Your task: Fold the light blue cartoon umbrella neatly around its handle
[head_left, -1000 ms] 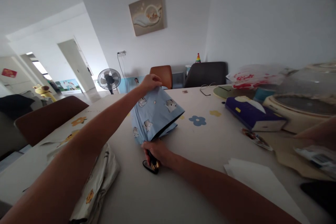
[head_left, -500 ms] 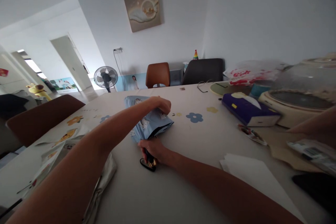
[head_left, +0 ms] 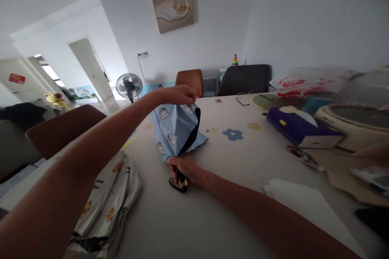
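Note:
A light blue folding umbrella (head_left: pixel 174 129) with small cartoon prints and a black lining lies on the white table (head_left: pixel 212 194). My left hand (head_left: pixel 179 94) is raised over it and pinches the top edge of the blue fabric, pulling it up. My right hand (head_left: pixel 182 168) rests on the table and is closed round the umbrella's black handle, whose wrist strap loops out below the fingers.
A cream printed fabric bundle (head_left: pixel 106 206) lies at my left. A purple tissue box (head_left: pixel 300 131), a large cooker pot (head_left: pixel 358 123), plastic bags, glasses (head_left: pixel 244 97) and white paper (head_left: pixel 306 210) sit to the right. Chairs stand round the table; a fan (head_left: pixel 130 87) is behind.
My left hand had dropped onto the umbrella fabric half a second ago; it has since lifted again, pulling a fold upward. My right hand stays on the handle.

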Tool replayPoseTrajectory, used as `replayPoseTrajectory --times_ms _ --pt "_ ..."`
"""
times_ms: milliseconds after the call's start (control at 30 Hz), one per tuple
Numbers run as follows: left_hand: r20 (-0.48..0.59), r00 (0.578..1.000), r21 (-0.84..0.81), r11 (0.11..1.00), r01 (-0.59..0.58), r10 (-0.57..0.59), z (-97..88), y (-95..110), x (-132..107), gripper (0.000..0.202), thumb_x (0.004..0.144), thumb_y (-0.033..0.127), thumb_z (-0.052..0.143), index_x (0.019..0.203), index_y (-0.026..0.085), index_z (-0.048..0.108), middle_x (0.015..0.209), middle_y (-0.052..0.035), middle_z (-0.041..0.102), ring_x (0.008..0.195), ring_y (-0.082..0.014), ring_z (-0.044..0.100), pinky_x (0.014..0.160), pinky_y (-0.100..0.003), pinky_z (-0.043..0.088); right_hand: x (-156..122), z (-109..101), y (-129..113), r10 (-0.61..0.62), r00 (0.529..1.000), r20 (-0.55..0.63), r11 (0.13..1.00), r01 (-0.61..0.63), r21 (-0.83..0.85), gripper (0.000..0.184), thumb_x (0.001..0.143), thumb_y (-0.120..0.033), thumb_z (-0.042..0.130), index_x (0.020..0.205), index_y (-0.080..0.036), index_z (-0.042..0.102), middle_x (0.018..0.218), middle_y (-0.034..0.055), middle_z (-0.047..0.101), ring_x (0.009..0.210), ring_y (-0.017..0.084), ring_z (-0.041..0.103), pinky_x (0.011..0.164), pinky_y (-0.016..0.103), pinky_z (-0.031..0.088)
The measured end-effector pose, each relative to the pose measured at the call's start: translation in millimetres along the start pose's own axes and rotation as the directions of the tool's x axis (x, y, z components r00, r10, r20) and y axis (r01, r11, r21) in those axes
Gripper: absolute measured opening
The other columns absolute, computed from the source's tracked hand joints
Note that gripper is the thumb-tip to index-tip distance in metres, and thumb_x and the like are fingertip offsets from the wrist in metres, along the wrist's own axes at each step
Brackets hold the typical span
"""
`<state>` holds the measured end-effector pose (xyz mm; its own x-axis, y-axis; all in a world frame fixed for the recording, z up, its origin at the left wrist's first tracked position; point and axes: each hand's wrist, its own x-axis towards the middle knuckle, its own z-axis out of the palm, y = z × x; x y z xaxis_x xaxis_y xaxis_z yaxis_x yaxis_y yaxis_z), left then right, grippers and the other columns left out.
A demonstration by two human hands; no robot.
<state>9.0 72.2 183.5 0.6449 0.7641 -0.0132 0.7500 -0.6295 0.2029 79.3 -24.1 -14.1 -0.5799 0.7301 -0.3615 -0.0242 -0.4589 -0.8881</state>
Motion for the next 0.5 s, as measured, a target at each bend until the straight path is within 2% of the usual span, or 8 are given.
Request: replayPoseTrajectory --times_ms 133,233,367,500 --pt "-0.085 0.991 0.000 0.994 0.107 -0.107 -23.0 2 -49 0.021 0.067 0.021 0.047 0.083 0.016 0.059 0.075 -0.0020 0.056 0.065 -0.0115 0.050 0.059 -0.024 0.037 -2 1 -3 -0.007 0.998 -0.055 1.000 0.009 0.027 0.022 0.071 -0.017 0.050 0.051 -0.016 0.044 0.036 -0.0037 0.043 0.031 0.008 0.042 0.031 0.020 0.041" --pt "-0.108 0.981 0.028 0.986 0.165 -0.161 -25.9 -10 -88 0.019 0.067 0.022 0.047 0.080 0.017 0.059 0.075 -0.0009 0.057 0.067 -0.0120 0.050 0.062 -0.025 0.038 -3 3 -3 -0.050 0.996 -0.068 0.997 0.054 0.052 0.021 0.071 -0.017 0.050 0.052 -0.017 0.043 0.038 -0.0043 0.043 0.031 0.008 0.042 0.031 0.020 0.041" --pt "-0.078 0.966 -0.004 0.969 0.248 -0.247 -12.7 -37 -129 0.016 0.067 0.022 0.045 0.077 0.018 0.057 0.070 0.0001 0.056 0.066 -0.0119 0.050 0.061 -0.024 0.037 0 3 1 -0.122 0.990 -0.077 0.992 0.123 0.015 0.021 0.071 -0.016 0.049 0.051 -0.016 0.044 0.039 -0.0035 0.045 0.030 0.009 0.043 0.030 0.021 0.039" --pt "-0.012 0.952 0.031 0.951 0.308 -0.307 9.6 -66 -147 0.018 0.067 0.023 0.043 0.077 0.017 0.057 0.074 -0.0008 0.058 0.068 -0.0132 0.051 0.062 -0.024 0.037 5 3 6 -0.142 0.987 -0.077 0.989 0.139 -0.049 0.022 0.072 -0.018 0.048 0.051 -0.017 0.044 0.035 -0.0027 0.045 0.027 0.011 0.044 0.028 0.020 0.036"
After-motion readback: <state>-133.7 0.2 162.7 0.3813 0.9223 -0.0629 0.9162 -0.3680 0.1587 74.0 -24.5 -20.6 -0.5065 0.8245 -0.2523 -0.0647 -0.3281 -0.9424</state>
